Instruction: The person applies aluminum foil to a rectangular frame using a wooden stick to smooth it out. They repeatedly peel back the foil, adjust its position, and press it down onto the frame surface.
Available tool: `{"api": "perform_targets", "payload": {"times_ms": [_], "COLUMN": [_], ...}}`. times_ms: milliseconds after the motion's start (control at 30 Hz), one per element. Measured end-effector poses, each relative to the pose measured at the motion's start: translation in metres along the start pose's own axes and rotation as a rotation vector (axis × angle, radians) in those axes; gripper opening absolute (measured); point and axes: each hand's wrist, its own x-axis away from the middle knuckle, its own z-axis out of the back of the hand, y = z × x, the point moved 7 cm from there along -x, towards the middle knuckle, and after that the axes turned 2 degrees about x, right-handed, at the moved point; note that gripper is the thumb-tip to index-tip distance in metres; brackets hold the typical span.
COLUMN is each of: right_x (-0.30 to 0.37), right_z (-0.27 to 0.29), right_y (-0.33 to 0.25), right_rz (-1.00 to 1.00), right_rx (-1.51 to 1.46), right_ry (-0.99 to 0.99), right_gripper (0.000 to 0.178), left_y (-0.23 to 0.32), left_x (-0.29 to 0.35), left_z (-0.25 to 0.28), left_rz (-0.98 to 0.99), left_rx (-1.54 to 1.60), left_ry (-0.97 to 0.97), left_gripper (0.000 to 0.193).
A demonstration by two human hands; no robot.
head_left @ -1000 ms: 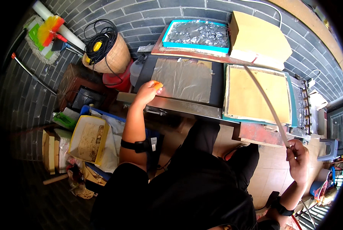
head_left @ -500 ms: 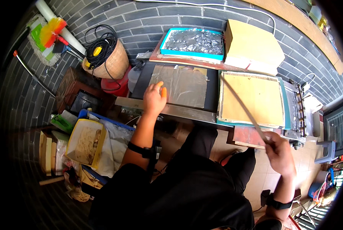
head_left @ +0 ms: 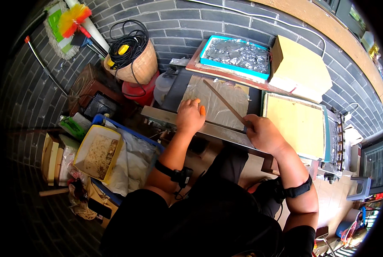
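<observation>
Grey brick, laid in mortared courses, makes up the wall (head_left: 170, 23) on the far side, and below it stands a table with a dark, flat top (head_left: 255, 103) and a dull metal bar (head_left: 225, 133) along its near edge. On that top, left of centre, lies the thin, square-cornered sheet (head_left: 215, 113), greyish-brown, glossy and finely wrinkled. I see the left hand (head_left: 191, 116) at its near left corner, fingers bent and drawn together, two of them capped in smooth orange; I cannot tell whether they pinch anything. The right hand (head_left: 264, 132), near the sheet's right side, has its fingers closed firmly round one end of a slim, flat brown strip (head_left: 225, 102), which slants over the sheet toward its far left; whether it touches, I cannot tell. Just right lies a pile of matte tan paper (head_left: 294, 126) with ragged, layered edges. Farther back, a bright blue shallow tray (head_left: 234, 66) holds crumpled silvery flakes (head_left: 236, 51), beside a thick tan paper block (head_left: 303, 64). Far left, a woven, rounded basket (head_left: 135, 75) carries coiled black cable (head_left: 131, 45).
</observation>
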Motion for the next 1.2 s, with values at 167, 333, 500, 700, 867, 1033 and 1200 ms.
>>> {"api": "perform_targets", "payload": {"times_ms": [167,333,500,700,867,1033,1200], "right_x": [-0.015,-0.019,-0.008,0.044,0.081,0.132,0.185], "right_z": [-0.011,-0.013,-0.004,0.042,0.084,0.112,0.13], "right_y": [-0.009,-0.018,-0.017,0.009,0.031,0.046,0.069], "right_rz": [0.005,0.004,0.046,-0.073,-0.1,-0.193,-0.279], "right_rx": [0.043,0.031,-0.015,-0.11,-0.146,-0.13,-0.097], "right_ry": [-0.045,-0.064,-0.028,0.095,0.303,0.404,0.486], "right_gripper": [0.034,0.033,0.031,0.023,0.018,0.02,0.019], "left_y": [-0.002,-0.004,-0.005,0.017,0.066,0.095,0.097], "left_x": [0.002,0.002,0.0,-0.029,-0.081,-0.102,-0.106], "left_z": [-0.001,-0.003,-0.003,-0.014,-0.061,-0.092,-0.113], "left_rz": [-0.018,-0.037,-0.013,-0.008,-0.128,-0.29,-0.282], "left_rx": [0.002,-0.016,0.018,0.197,0.031,-0.059,-0.116], "left_ry": [0.026,0.053,0.026,-0.152,-0.472,-0.56,-0.581], "left_gripper": [0.031,0.03,0.031,0.031,0.038,0.044,0.029]}}
